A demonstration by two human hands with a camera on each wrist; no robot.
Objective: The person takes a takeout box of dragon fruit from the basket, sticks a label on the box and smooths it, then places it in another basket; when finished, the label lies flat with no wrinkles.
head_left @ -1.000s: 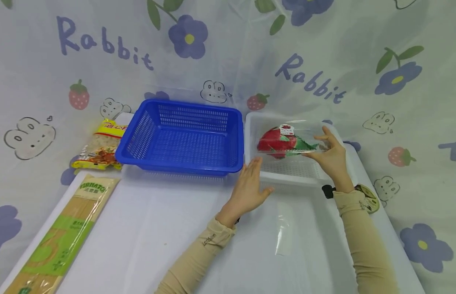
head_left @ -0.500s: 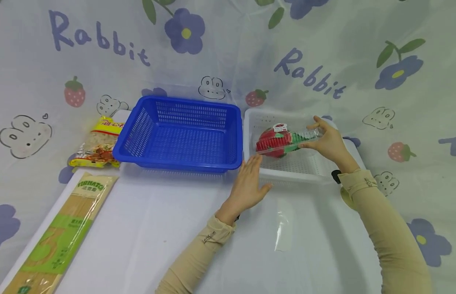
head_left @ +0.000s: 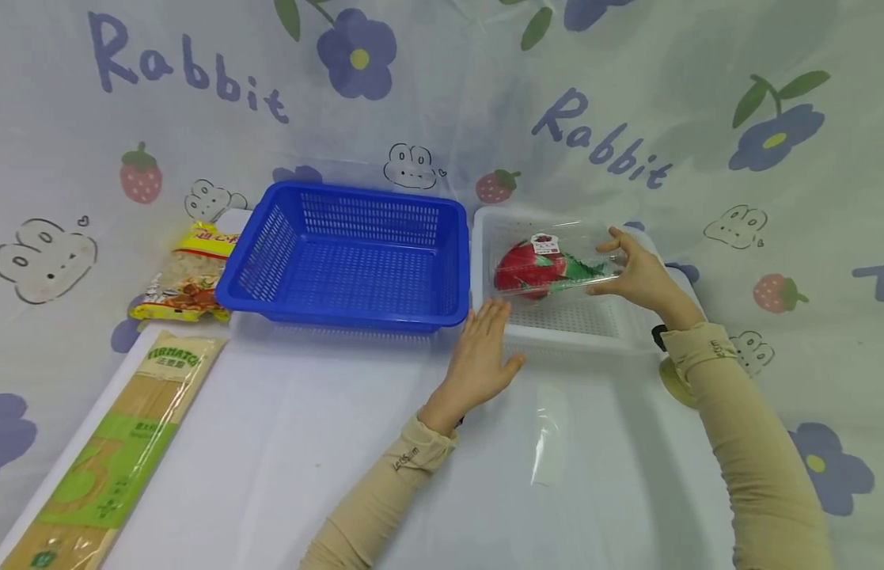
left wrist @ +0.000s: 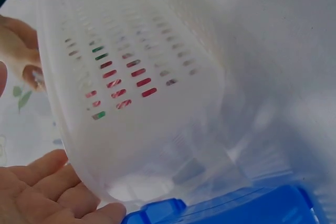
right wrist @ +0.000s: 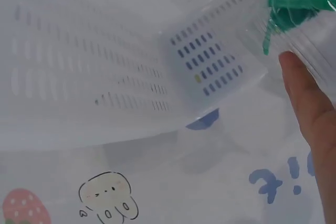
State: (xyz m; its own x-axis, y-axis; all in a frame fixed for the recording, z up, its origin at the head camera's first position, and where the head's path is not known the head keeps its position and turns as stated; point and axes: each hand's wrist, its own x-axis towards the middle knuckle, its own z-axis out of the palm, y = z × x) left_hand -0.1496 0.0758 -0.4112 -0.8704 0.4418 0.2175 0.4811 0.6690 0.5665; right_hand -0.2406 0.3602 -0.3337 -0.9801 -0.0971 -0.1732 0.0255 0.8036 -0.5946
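Clamshell (head_left: 552, 265) of clear plastic with a red, green-tipped fruit inside, probably dragon fruit, held over the white basket (head_left: 487, 237), above its floor and tilted slightly. Right hand (head_left: 641, 277) grips its right end, thumb on top and fingers under the edge; the right wrist view shows one finger (right wrist: 307, 103) against the clear ribbed wall, green tips of the fruit just above. So that hand is closed round the box, a pinch at one end only.

Handling, as a judgement: thin shell, light itself but front-heavy, since the fruit sits at the end away from the grip. Likely flexes and may pop open if squeezed hard. Smooth plastic, could slip. Better hold would be along the long sides near the middle, or a palm under the base, with pressure on the stiffer rim and not the lid. Fruit bruises, so set down flat, no drop.

Left hand (head_left: 480, 356) lies flat with fingers straight and spread, fingertips touching the near wall of the white basket at its left corner, holding nothing. Left wrist view shows the same wall close up, red and green showing through the slots.

Blue basket (head_left: 349, 261) stands just left of the white one, walls nearly touching. Further left, well apart, a yellow snack bag (head_left: 188, 277) and a long noodle pack (head_left: 121, 451) on the white table (head_left: 306, 443). Printed cloth (head_left: 185, 87) with rabbits and flowers hangs behind.
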